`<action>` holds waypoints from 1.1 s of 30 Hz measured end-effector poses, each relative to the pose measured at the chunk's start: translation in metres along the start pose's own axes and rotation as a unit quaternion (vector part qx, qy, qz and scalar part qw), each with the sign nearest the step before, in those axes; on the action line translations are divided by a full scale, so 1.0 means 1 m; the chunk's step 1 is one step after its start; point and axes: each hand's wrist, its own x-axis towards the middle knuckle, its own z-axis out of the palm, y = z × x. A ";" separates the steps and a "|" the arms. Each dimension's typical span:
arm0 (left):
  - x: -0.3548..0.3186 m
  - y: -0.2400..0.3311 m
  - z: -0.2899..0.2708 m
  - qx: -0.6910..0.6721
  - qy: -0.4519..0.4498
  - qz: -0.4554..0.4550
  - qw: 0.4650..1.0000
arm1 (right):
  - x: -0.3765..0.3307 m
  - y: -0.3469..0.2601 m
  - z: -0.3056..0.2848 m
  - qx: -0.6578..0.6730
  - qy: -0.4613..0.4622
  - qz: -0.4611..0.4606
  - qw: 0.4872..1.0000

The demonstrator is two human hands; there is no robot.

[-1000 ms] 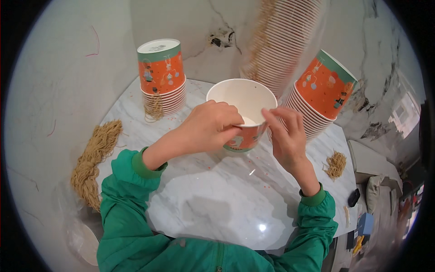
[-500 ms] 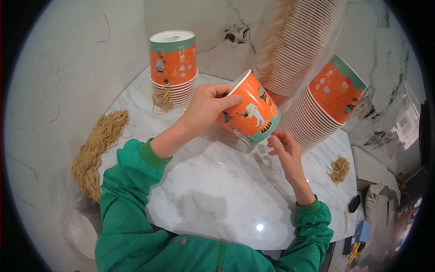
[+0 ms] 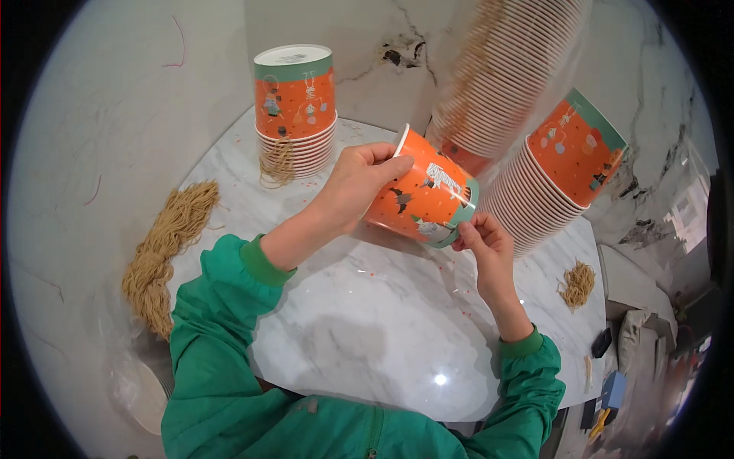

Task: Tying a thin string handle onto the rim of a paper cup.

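Observation:
An orange paper cup (image 3: 423, 190) with a green band and cartoon figures is tilted in the air above the marble table, its white rim toward the upper left. My left hand (image 3: 359, 183) grips it at the rim, thumb on the outer wall and fingers around the edge. The fingers of my right hand (image 3: 488, 243) pinch the green base end at the lower right. Behind it on the right, a leaning stack of like cups (image 3: 573, 164) lies at a slant. An upside-down cup stack (image 3: 297, 107) stands at the back left, a small tuft of tan string (image 3: 277, 162) against its side.
A tall plastic-wrapped column of nested cups (image 3: 508, 73) rises at the back. A thick bundle of tan string (image 3: 164, 249) hangs over the left table edge. A small string clump (image 3: 577, 285) and a black object (image 3: 602, 343) lie at right on the marble table (image 3: 344, 336).
The cup has turned about its long axis, so different figures face me. My right hand has moved up against the base and now grips it; before, its fingertips were just beside it.

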 end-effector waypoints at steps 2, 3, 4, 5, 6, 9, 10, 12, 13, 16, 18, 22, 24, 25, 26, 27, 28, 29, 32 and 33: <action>-0.002 0.003 0.003 0.059 -0.010 0.017 0.998 | 0.004 -0.006 -0.004 0.025 0.021 0.008 0.999; -0.004 0.006 0.005 0.060 -0.013 0.017 0.998 | 0.006 -0.009 -0.005 0.039 0.030 0.012 0.999; -0.006 0.007 0.007 0.062 -0.017 0.024 0.998 | 0.008 -0.011 -0.006 0.040 0.034 0.010 0.999; -0.007 0.008 0.009 0.064 -0.020 0.031 0.997 | 0.011 -0.014 -0.008 0.052 0.041 0.014 0.998; -0.008 0.008 0.008 0.066 -0.022 0.031 0.997 | 0.012 -0.015 -0.008 0.064 0.046 0.019 0.997; -0.010 0.008 0.008 0.097 -0.040 0.045 0.993 | 0.013 -0.020 -0.011 0.083 0.060 0.029 0.994; -0.011 0.009 0.009 0.083 -0.050 0.041 0.994 | 0.013 -0.020 -0.012 0.083 0.063 0.030 0.994; -0.010 0.009 0.009 0.069 -0.061 0.037 0.995 | 0.013 -0.018 -0.014 0.096 0.057 0.040 0.993; -0.007 0.007 0.006 0.061 -0.052 0.036 0.996 | 0.013 -0.018 -0.014 0.096 0.059 0.040 0.993; 0.000 0.002 -0.001 0.020 -0.034 0.027 0.999 | 0.011 -0.022 -0.007 0.110 0.052 0.033 0.992; 0.002 0.003 -0.004 -0.012 -0.026 0.020 0.999 | 0.008 -0.024 -0.004 0.077 0.010 0.005 0.997; 0.001 0.010 -0.006 -0.032 -0.002 0.024 0.999 | 0.001 -0.020 0.009 0.077 -0.035 -0.035 0.996; 0.001 0.014 -0.005 -0.032 -0.001 0.030 0.999 | -0.001 -0.015 0.010 0.054 -0.045 -0.051 0.996; 0.000 0.015 -0.003 -0.035 0.004 0.034 0.999 | -0.001 -0.013 0.010 0.029 -0.055 -0.065 0.996; 0.000 0.015 -0.002 -0.037 0.009 0.039 0.999 | -0.002 -0.011 0.009 0.029 -0.053 -0.067 0.996; -0.001 0.015 -0.002 -0.036 0.008 0.039 0.999 | -0.003 -0.009 0.008 0.019 -0.059 -0.062 0.996; -0.001 0.014 -0.002 -0.034 0.006 0.040 0.999 | -0.003 -0.008 0.008 0.010 -0.064 -0.057 0.996; -0.001 0.014 -0.002 -0.032 0.005 0.041 0.999 | -0.003 -0.009 0.008 0.010 -0.062 -0.058 0.996; 0.000 0.011 -0.004 -0.027 -0.004 0.051 0.998 | -0.003 -0.011 0.008 0.033 -0.044 -0.037 0.998; 0.001 0.010 -0.004 -0.027 -0.004 0.051 0.998 | -0.002 -0.014 0.007 0.045 -0.035 -0.034 0.998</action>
